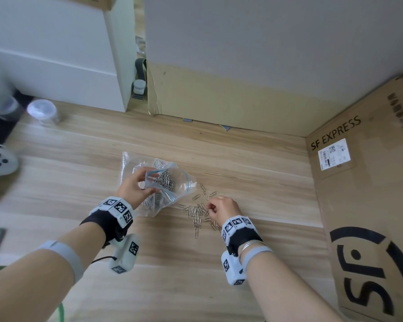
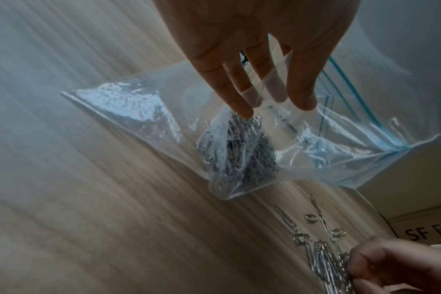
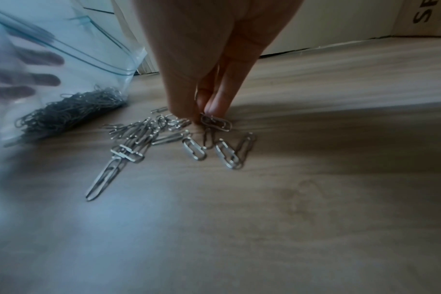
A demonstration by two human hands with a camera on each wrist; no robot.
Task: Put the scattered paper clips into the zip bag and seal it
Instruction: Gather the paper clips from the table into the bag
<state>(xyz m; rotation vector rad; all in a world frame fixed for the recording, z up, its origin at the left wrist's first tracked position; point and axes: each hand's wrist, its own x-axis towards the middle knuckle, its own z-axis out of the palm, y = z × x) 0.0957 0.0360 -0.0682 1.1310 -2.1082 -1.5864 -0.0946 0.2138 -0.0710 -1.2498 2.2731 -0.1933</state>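
Thin, slippery clips, best pinched a few at a time; limp bag, best held by its mouth

The right hand (image 1: 221,206) pinched paper clips (image 3: 215,123) from the silvery scatter on the wooden table (image 1: 254,182); the left hand (image 1: 135,185) gripped the clear, blue-zipped zip bag (image 2: 302,143) just beside, unsealed, a dark heap of clips inside.

Bare forearms, each fitted with a wrist rig

Each wrist wore a black strap (image 1: 107,223) topped by white blocks printed with black-and-white square markers (image 1: 236,223); a white marked camera housing (image 1: 125,253) hung beneath, a thin black cable beside the left one. Grey bands (image 1: 64,253) circled both forearms; silver bangles (image 1: 250,244) sat on the right.
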